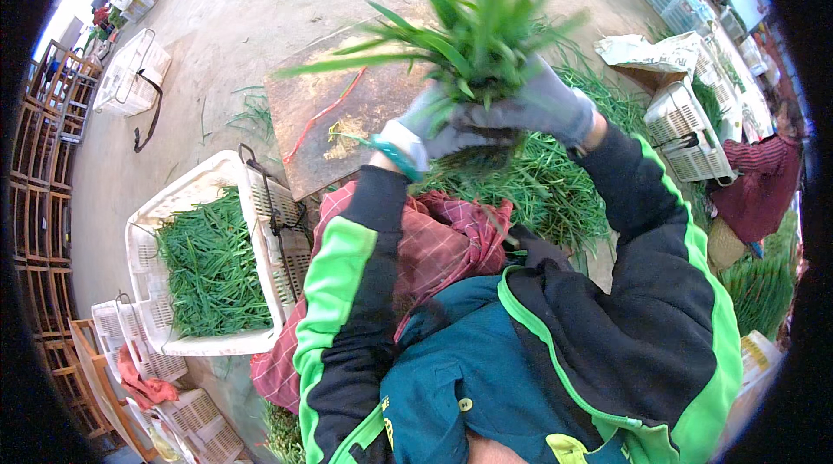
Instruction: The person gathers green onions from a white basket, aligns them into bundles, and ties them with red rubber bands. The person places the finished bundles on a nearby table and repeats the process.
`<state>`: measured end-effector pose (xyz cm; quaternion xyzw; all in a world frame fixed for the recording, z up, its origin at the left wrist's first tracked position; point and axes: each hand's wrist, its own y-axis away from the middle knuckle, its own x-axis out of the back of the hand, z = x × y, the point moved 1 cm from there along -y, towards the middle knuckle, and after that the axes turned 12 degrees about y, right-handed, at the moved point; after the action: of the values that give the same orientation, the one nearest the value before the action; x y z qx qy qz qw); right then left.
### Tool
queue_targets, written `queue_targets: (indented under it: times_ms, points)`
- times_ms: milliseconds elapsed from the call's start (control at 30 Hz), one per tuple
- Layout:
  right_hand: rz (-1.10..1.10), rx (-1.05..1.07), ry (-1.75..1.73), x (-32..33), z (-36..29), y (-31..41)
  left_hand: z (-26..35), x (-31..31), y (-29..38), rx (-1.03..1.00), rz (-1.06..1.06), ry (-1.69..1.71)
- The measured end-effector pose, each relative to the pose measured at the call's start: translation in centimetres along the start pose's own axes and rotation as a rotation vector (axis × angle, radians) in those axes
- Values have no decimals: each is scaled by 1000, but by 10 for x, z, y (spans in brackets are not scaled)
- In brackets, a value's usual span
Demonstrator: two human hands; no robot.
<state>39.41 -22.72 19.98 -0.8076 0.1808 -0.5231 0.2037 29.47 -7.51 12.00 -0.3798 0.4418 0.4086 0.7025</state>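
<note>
Both hands wear grey gloves and are raised above a worn board (293,106). Between them is a bunch of green leafy stalks (481,41), perhaps chives, its leaves fanned out and blurred at the tips. My left hand (426,119) grips the bunch from the left. From the other side my right hand (553,102) holds it too, fingers wrapped near the base. A dark root-like end (485,158) shows under the hands. Around my left wrist sits a teal band (397,157). Below and right of the hands lies a loose heap of green stalks (553,190).
A white plastic crate (140,269) of cut green leaves stands at my left. On the board lies a red strip (319,116). Another white crate (133,70) sits farther off, near wooden racks (39,203). At right are a person (758,184) and a crate of greens (683,132).
</note>
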Motion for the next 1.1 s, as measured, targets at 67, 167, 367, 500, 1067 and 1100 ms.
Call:
queue_targets:
  times_ms: [67,167,367,500,1067,1100]
  points:
    - [24,-135,-88,-9,18,53,-17,17,-10,-17,88,-605]
    - [83,-522,-387,-58,55,146,-29,35,0,-62,303,-1940]
    - [278,-896,-497,-140,118,277,-96,55,54,906,636,-1924]
    - [212,-912,-73,-158,136,284,-159,48,35,802,23,-1719]
    - [669,-1358,-205,23,182,232,-225,75,41,414,-124,-1376]
    - [660,-1323,-388,61,181,224,-228,76,42,396,-128,-1291]
